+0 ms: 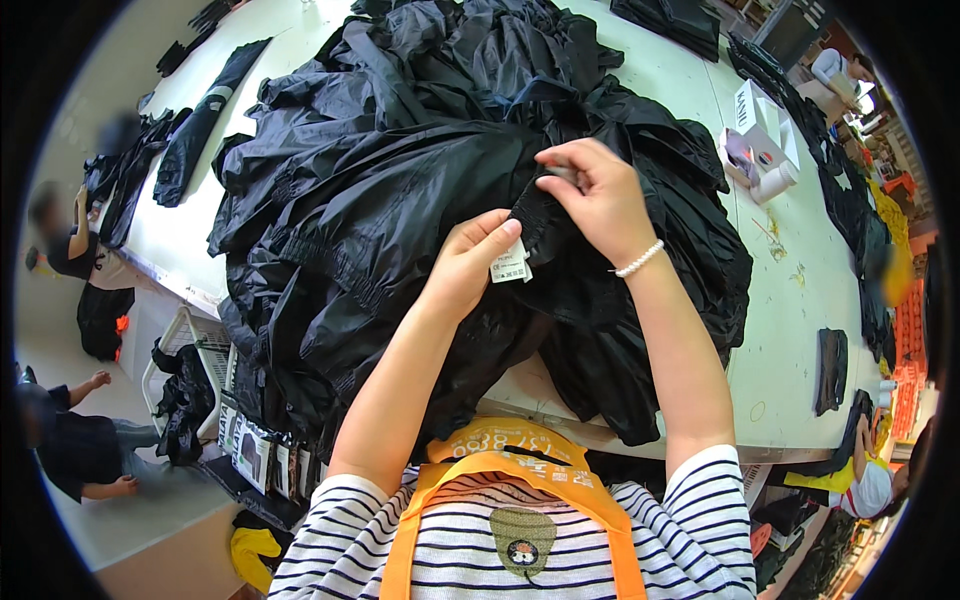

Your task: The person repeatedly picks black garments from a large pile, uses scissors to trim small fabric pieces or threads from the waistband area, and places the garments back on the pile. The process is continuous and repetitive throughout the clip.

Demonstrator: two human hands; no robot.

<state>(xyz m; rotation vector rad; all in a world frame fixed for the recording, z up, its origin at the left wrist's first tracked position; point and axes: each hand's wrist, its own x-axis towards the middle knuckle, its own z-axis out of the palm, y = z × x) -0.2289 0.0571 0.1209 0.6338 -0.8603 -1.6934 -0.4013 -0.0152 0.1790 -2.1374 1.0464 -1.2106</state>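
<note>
Black garment [400, 200] heaped mid-worktop [790, 330], likely light, limp, slippery; left hand [465, 265] pinches the hem by its white tag [511, 263], right hand [600, 195] pinches the fold above: best held at the seam.
</note>
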